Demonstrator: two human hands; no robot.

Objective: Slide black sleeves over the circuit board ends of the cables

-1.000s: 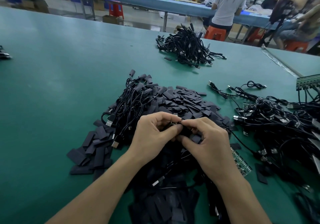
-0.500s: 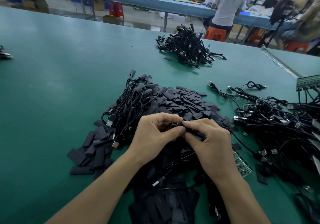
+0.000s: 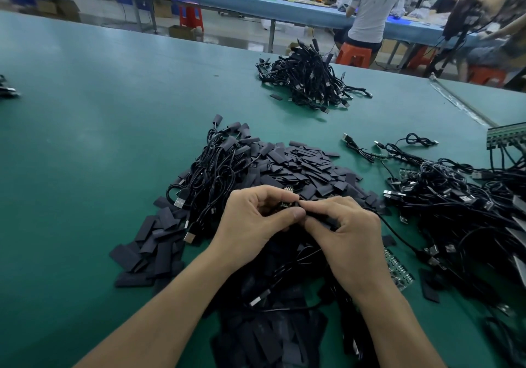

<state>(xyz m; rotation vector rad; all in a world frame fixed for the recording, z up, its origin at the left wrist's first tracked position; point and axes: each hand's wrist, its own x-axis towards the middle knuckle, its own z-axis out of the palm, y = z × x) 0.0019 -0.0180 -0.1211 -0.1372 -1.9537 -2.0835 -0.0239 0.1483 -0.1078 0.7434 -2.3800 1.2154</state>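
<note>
Nearest, loose black sleeves (image 3: pixel 273 339) litter the table (image 3: pixel 85 140). Just above them the left hand (image 3: pixel 256 219) pinches a small circuit board (image 3: pixel 285 204) between thumb and forefinger. The right hand (image 3: pixel 347 236) has its fingers clamped on what looks like a sleeve (image 3: pixel 318 218), butted against the board on its cable (image 3: pixel 398 234). Over the last second the hands have barely shifted — the right fingers have crept nearer the left thumb, so the sleeve is probably just starting over the board, which is not yet covered. Beyond lie the sleeve heap (image 3: pixel 301 165), the bare cables (image 3: pixel 444 196) to the right and, farthest off, a bundle (image 3: pixel 310 83).
</note>
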